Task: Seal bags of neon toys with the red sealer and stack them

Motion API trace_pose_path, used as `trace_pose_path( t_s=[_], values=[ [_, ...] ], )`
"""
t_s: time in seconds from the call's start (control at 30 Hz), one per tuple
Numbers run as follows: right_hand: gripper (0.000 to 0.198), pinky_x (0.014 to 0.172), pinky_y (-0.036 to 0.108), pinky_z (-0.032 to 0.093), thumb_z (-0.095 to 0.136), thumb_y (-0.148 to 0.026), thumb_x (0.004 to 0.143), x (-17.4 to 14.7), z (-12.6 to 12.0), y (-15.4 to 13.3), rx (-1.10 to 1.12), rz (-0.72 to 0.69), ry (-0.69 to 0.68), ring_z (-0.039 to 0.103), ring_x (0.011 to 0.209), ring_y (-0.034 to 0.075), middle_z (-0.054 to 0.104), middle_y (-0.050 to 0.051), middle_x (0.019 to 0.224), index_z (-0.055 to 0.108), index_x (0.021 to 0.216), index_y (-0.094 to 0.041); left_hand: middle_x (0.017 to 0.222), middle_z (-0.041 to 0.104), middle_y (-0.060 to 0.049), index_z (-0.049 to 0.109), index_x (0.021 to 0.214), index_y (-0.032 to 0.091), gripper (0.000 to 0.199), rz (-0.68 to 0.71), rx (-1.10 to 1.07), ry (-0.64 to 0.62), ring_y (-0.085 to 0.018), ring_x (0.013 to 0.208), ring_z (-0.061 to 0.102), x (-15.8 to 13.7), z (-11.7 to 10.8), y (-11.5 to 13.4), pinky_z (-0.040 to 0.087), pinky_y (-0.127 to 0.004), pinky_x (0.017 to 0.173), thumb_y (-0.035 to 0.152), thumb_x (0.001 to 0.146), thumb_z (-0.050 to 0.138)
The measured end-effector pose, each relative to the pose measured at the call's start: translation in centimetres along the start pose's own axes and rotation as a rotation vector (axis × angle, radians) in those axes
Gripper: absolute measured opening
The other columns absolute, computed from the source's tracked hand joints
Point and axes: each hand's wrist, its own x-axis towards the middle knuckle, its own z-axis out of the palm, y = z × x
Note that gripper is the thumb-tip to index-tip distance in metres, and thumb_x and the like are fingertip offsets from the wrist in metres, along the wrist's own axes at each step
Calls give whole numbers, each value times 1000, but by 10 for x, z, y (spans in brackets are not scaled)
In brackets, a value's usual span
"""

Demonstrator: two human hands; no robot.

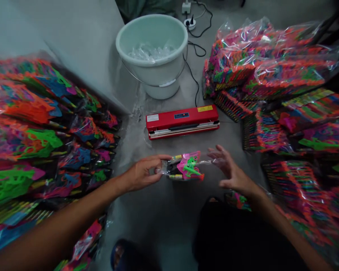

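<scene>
My left hand pinches one end of a clear plastic bag of colourful toys between thumb and fingers. Pink and green plastic pieces show inside, along with dark parts and yellow-banded sticks. At the bag's other end, my right hand has its fingers spread and its thumb apart. Loose clear film reaches toward those fingertips; whether they touch it I cannot tell. Just beyond both hands, a red heat sealer lies on the floor with a small orange light lit.
A pale green bucket holding crumpled clear plastic stands behind the sealer. Filled toy bags crowd the left side. More bagged toys are piled at right. A black cord runs back to a power socket.
</scene>
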Motion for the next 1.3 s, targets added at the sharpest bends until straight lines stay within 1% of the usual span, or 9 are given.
trace_pose_path(
  t_s=[0.13,0.23,0.3,0.37,0.5,0.7,0.93,1.07,1.3],
  values=[
    [86,127,54,31,83,-57,84,29,17,23,-161,27,2,42,151,31,45,9,164,45,158,-35,155,54,-16,57,95,19,16,-86,-223,162,-28,134,61,5,14,-18,49,-45,112,24,92,71],
    [48,116,48,45,72,-55,94,54,21,27,-146,7,121,60,132,28,63,9,144,67,133,-28,168,34,-18,51,141,28,79,-128,-419,281,-35,141,56,9,27,-39,48,-52,114,32,74,92],
    [38,101,40,53,69,-55,95,67,22,27,-115,-6,184,66,114,24,68,9,131,72,116,-24,169,34,-18,40,157,32,110,-152,-492,324,-38,144,52,12,37,-51,45,-56,118,35,64,98],
    [35,89,33,53,68,-55,96,77,22,27,-117,-11,211,67,99,20,71,7,120,72,109,-23,163,46,-16,50,154,30,99,-200,-503,330,-38,145,51,17,48,-58,40,-56,122,39,68,96],
    [35,77,27,48,63,-56,99,93,19,31,-148,-23,249,60,82,15,68,1,93,69,100,-22,151,60,-12,79,120,22,45,-251,-538,426,-34,141,55,33,68,-58,42,-47,121,50,85,80],
    [49,66,25,41,65,-68,91,126,6,57,-124,7,390,49,69,13,55,-3,72,61,78,-21,109,79,-10,80,109,16,51,-417,-901,871,-29,110,72,77,94,-88,54,-41,105,61,84,78],
    [54,46,22,34,84,-67,67,173,-3,112,149,361,575,42,51,9,50,-6,56,55,66,-21,82,77,-7,74,88,13,53,-661,-1216,1021,-21,75,73,119,106,-145,59,-34,80,55,63,93],
    [47,37,21,26,87,-51,70,191,-7,117,398,440,647,34,42,7,45,-10,50,50,67,-22,73,74,-2,69,83,14,42,-714,-1221,1198,-17,64,68,137,104,-157,59,-32,75,43,65,92],
    [25,37,16,32,73,-25,89,205,-25,100,655,565,709,38,39,5,52,-8,54,53,75,-20,70,67,3,64,85,16,20,-834,-1168,1454,-11,56,62,158,85,-164,53,-24,62,24,75,79]
  ],
)
